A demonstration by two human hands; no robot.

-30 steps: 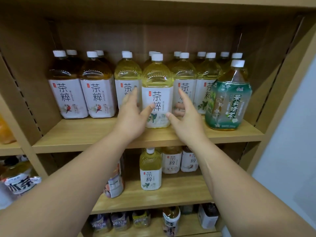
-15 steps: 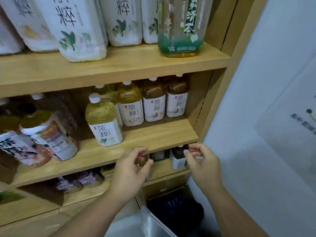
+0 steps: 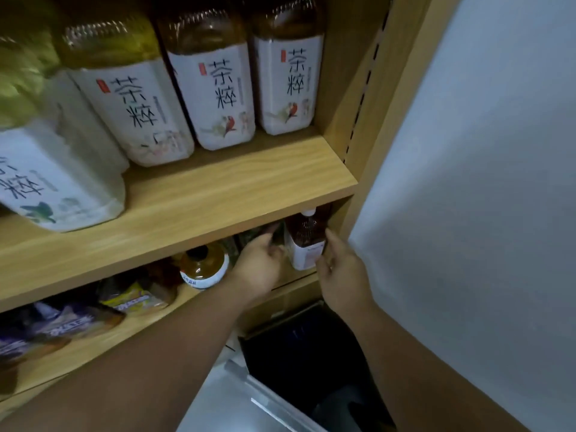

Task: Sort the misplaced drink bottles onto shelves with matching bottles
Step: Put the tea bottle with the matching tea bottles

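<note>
Fingers (image 3: 331, 244) of the right hand (image 3: 341, 275) curl round a small dark bottle (image 3: 304, 241) at the lower shelf's (image 3: 93, 350) right end.
The left hand (image 3: 258, 266) is just beside it; what its fingers hold I cannot tell. Pick-up step, I'd judge: next, a lift clear of the board overhead. White cap, brown tea, white label, much like the bird-label bottles (image 3: 218, 98) above.
</note>
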